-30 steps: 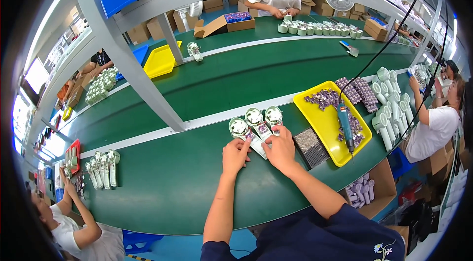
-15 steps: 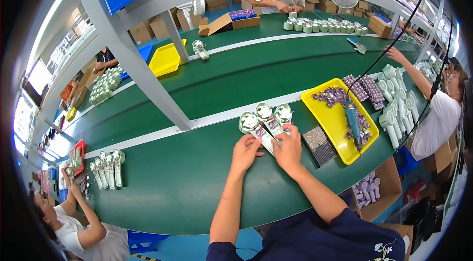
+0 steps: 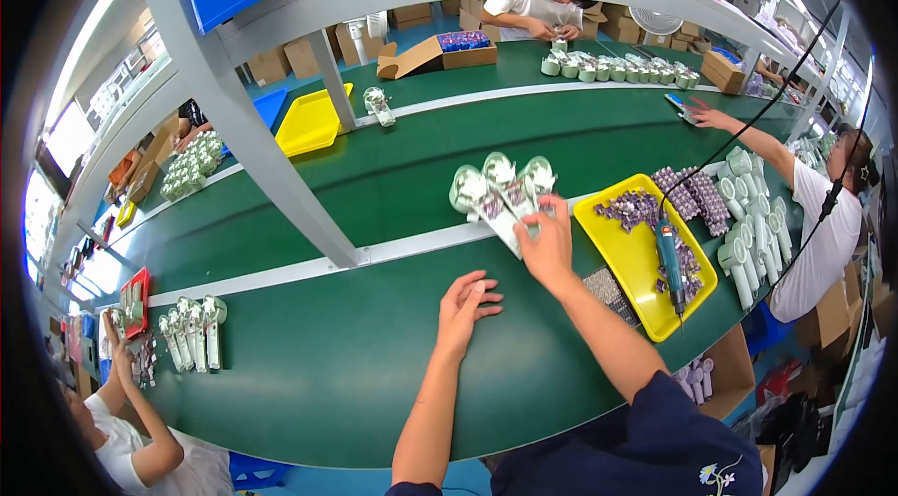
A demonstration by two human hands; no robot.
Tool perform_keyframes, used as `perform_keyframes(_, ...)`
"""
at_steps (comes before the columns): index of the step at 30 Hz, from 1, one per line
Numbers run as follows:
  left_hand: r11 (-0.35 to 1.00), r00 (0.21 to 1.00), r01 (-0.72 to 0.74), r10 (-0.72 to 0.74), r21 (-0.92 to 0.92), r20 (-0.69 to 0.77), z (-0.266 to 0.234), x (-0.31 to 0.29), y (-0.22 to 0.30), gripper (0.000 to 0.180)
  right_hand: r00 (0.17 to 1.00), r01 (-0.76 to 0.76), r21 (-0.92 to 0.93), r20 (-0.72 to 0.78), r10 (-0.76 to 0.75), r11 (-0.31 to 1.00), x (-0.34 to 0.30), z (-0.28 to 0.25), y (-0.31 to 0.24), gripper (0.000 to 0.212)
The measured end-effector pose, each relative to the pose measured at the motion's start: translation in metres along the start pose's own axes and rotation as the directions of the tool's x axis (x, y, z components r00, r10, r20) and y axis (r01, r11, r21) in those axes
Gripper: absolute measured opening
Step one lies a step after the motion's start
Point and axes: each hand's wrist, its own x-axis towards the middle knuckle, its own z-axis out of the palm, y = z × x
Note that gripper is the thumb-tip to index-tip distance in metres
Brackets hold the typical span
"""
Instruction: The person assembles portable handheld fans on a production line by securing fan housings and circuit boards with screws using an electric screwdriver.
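Three pale green handheld fan shells (image 3: 500, 185) with round heads and straight handles lie fanned side by side at the metal strip, small purple parts showing on them. Closed on the handle ends of these shells is my right hand (image 3: 547, 248); its palm and fingers hide part of the right-hand handles. My left hand (image 3: 465, 306) is apart from them, lower and to the left over the green bench, fingers spread and holding nothing. To the right of my right hand, a blue-green electric screwdriver (image 3: 670, 257) rests across a yellow tray (image 3: 599, 243) of small purple parts.
A box of screws (image 3: 610, 295) sits partly behind my right forearm. More fan shells (image 3: 748, 229) and purple packs (image 3: 692, 182) lie at right. A metal post (image 3: 253, 122) rises at left. Co-workers work at left, right and far side; one person's hand (image 3: 711, 117) reaches onto the belt.
The three fan shells have moved away from me, onto the metal strip and belt, with my right hand on them. My left hand has let go and drawn back. The right co-worker's hand now reaches the far-right item.
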Motion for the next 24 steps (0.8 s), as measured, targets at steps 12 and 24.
perform_keyframes(12, 0.903, 0.998, -0.048, 0.058, 0.428, -0.012, 0.002, -0.034, -0.022, 0.033, 0.962, -0.058, -0.191, -0.274, 0.004, 0.980, 0.294, 0.156, 0.148, 0.019)
perform_keyframes(24, 0.755, 0.948, -0.142, 0.291, 0.640, -0.133, 0.041, -0.029, -0.008, 0.021, 0.974, -0.229, -0.348, -0.079, 0.214, 0.909, 0.367, 0.215, 0.164, 0.037)
